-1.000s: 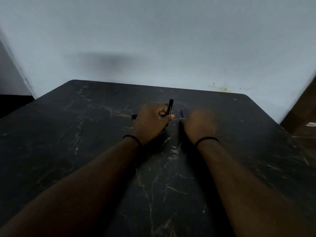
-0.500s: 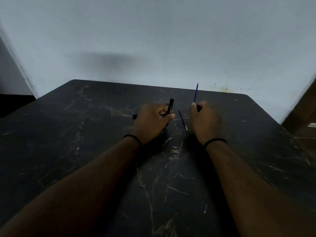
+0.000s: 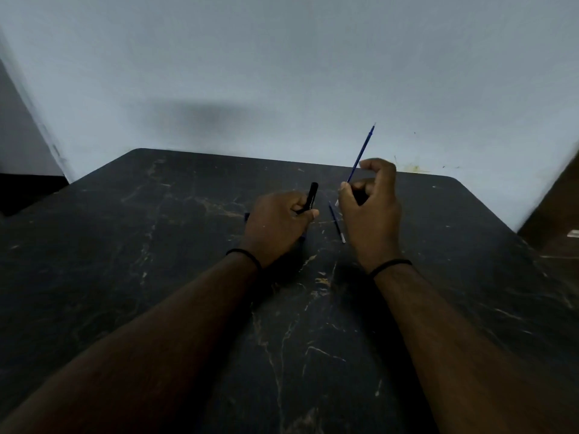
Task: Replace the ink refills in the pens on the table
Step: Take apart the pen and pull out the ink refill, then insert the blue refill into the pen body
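Observation:
My left hand (image 3: 277,222) grips a black pen barrel (image 3: 311,197) that sticks up past the thumb, low over the dark marble table (image 3: 156,277). My right hand (image 3: 369,208) is raised to the right of it and pinches a thin blue ink refill (image 3: 360,153), which points up and away toward the wall. A second blue refill (image 3: 336,221) with a pale tip lies flat on the table between the two hands. A small blue end (image 3: 246,216) shows just left of my left hand; the rest of it is hidden.
A pale wall (image 3: 282,73) rises directly behind the table's far edge. A brown wooden surface (image 3: 554,220) stands off the table's right side. A dark gap (image 3: 25,192) lies beyond the left corner.
My right hand has lifted off the table with the blue refill, which now points higher. A second refill has come into view on the table. The left hand has stayed still.

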